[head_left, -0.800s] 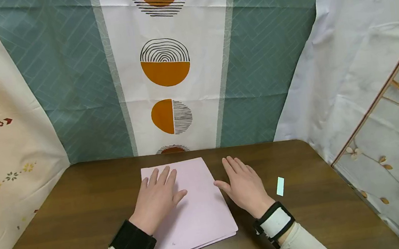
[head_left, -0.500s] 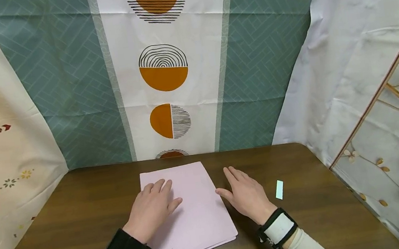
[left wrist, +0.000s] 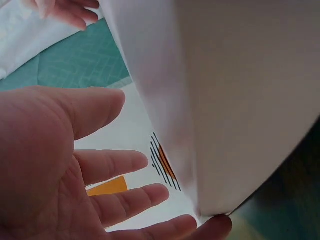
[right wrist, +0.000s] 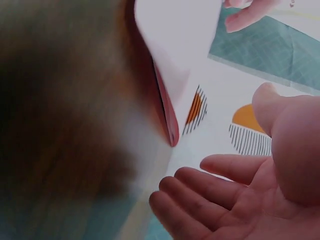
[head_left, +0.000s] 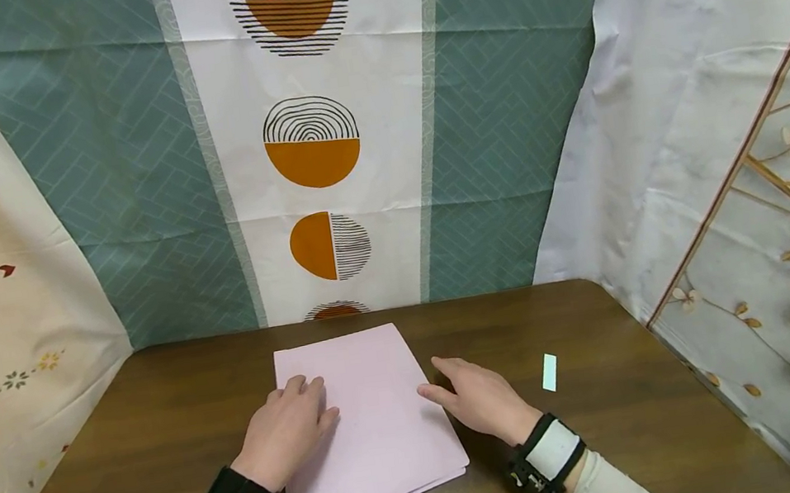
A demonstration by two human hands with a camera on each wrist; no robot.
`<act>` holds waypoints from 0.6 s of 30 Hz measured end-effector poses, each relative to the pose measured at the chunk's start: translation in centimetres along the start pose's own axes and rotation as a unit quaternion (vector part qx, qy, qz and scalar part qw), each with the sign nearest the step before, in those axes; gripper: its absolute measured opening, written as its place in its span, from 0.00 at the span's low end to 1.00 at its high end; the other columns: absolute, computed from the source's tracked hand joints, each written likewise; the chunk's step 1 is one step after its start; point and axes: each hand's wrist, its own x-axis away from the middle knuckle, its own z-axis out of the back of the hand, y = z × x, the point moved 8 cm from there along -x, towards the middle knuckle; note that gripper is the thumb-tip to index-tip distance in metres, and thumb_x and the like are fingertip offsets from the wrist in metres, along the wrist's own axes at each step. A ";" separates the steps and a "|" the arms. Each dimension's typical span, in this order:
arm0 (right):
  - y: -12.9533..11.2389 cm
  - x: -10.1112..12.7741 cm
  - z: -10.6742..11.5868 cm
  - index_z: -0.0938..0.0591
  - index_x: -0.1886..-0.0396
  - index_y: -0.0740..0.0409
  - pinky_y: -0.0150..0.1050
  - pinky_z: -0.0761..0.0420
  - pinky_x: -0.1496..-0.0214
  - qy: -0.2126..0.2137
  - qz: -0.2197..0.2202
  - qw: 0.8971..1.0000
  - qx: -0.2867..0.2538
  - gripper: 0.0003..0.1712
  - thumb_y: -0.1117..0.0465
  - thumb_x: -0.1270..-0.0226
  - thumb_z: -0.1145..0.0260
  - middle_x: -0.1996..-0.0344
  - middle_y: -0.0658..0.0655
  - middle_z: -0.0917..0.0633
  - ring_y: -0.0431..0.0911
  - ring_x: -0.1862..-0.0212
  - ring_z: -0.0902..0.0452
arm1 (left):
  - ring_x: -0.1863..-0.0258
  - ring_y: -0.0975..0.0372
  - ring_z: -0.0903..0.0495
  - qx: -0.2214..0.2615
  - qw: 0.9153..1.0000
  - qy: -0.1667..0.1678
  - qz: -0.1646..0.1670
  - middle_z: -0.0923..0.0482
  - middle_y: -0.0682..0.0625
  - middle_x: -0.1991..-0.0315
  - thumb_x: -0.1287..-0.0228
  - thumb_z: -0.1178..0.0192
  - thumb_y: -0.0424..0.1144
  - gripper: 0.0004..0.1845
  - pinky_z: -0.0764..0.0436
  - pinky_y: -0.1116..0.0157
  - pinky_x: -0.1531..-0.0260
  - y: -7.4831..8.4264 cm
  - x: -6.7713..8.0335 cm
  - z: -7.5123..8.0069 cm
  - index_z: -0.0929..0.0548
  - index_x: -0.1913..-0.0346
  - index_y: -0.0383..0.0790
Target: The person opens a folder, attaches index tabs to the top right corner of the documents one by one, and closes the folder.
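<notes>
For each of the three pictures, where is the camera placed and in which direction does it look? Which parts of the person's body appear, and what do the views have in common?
Head: sits above, looks forward and down at the table; shows the left hand on the pink folder, the right hand at its right edge, both wristbands and sleeves.
Left wrist: sits under the wrist, looks along the palm past the folder toward the patterned curtain.
Right wrist: sits under the wrist; shows the palm and the folder's edge.
Shared: all three show the folder and the curtain; each wrist view catches the other hand's fingertips.
</notes>
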 end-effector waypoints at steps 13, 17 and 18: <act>-0.9 0.8 -0.9 0.20 0.25 0.64 0.61 0.23 0.27 -0.053 0.057 0.996 -0.040 0.37 0.41 0.17 0.32 0.28 0.65 0.19 0.60 0.28 0.21 | 0.45 0.39 0.15 -0.011 1.000 -0.004 -0.026 0.15 0.34 0.42 0.27 0.26 0.47 0.23 0.15 0.42 0.44 0.6 -0.2 -0.4 0.13 0.41 0.31; -0.9 1.2 -1.4 0.20 0.25 0.65 0.60 0.24 0.26 -0.064 0.062 0.996 -0.023 0.37 0.42 0.17 0.32 0.25 0.65 0.21 0.59 0.26 0.23 | 0.45 0.39 0.15 -0.009 0.999 -0.007 -0.033 0.15 0.34 0.43 0.27 0.26 0.46 0.21 0.15 0.42 0.44 0.8 -0.3 -0.7 0.12 0.44 0.32; -0.9 1.3 -1.5 0.19 0.26 0.65 0.60 0.24 0.26 -0.066 0.063 0.996 -0.017 0.36 0.42 0.18 0.31 0.25 0.66 0.22 0.59 0.26 0.23 | 0.45 0.39 0.15 -0.009 0.999 -0.008 -0.035 0.15 0.34 0.43 0.27 0.26 0.46 0.20 0.15 0.42 0.43 0.8 -0.3 -0.9 0.12 0.44 0.32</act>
